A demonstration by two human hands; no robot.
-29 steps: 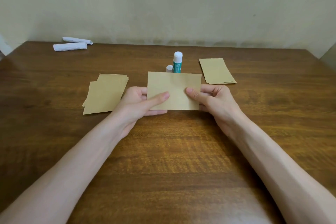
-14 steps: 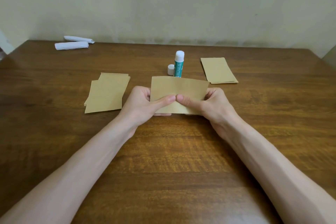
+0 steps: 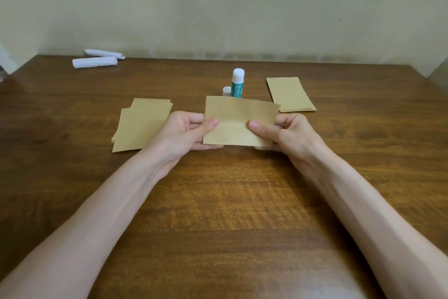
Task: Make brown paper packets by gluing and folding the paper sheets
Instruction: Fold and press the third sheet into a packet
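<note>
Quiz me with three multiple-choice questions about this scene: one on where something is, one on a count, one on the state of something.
1. Where does the glue stick stand?
A. Just beyond the held sheet
B. At the near edge
C. Against the wall

2. How many white paper rolls lie at the far left?
A. One
B. Two
C. Four

3. What state is the held sheet in?
A. Lying flat, untouched
B. Crumpled into a ball
C. Pinched by both the left hand and the right hand

Answers:
1 A: the glue stick stands upright right behind the held sheet's far edge.
2 B: two rolls lie next to each other.
3 C: a thumb presses on the front of the held sheet at each side, with fingers behind.
</note>
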